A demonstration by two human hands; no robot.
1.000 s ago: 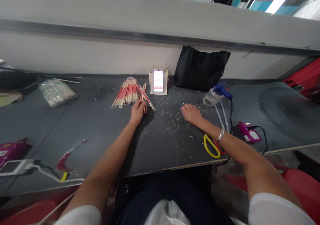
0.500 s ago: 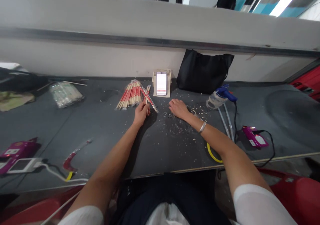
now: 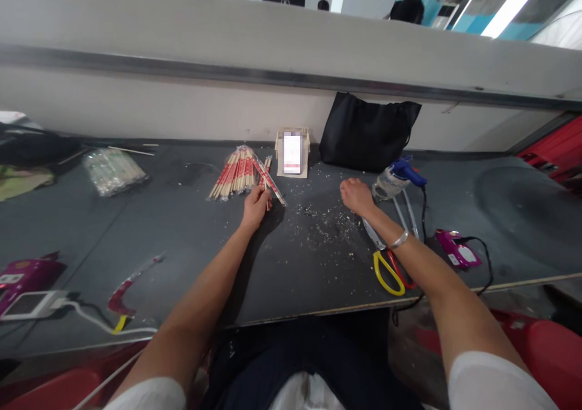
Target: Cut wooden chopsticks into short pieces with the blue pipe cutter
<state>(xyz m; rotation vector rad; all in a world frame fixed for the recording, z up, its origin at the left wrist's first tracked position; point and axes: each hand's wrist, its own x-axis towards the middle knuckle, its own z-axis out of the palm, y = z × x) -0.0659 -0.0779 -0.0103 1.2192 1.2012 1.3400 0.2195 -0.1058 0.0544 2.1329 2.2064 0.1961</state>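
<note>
My left hand [image 3: 255, 207] rests on the dark table [image 3: 182, 246] with its fingers curled round a red-wrapped chopstick [image 3: 268, 199] beside a fanned pile of red-and-wood chopsticks [image 3: 236, 174]. My right hand [image 3: 357, 195] lies knuckles up on the table among pale crumbs [image 3: 321, 225], fingers curled under; whether it holds anything is hidden. It is just left of a blue glue gun [image 3: 404, 170] and above yellow-handled scissors [image 3: 384, 261]. A phone [image 3: 291, 152] stands in a small wooden holder between the hands.
A black bag [image 3: 368, 132] leans on the back wall. A clear packet of sticks [image 3: 111, 170] lies at far left. A pink device with a cable [image 3: 454, 247] sits at right, another pink box [image 3: 25, 273] and red cutters [image 3: 125, 292] at left.
My right hand swept left towards the phone holder, then back right to beside the glue gun. My left hand stayed by the chopsticks.
</note>
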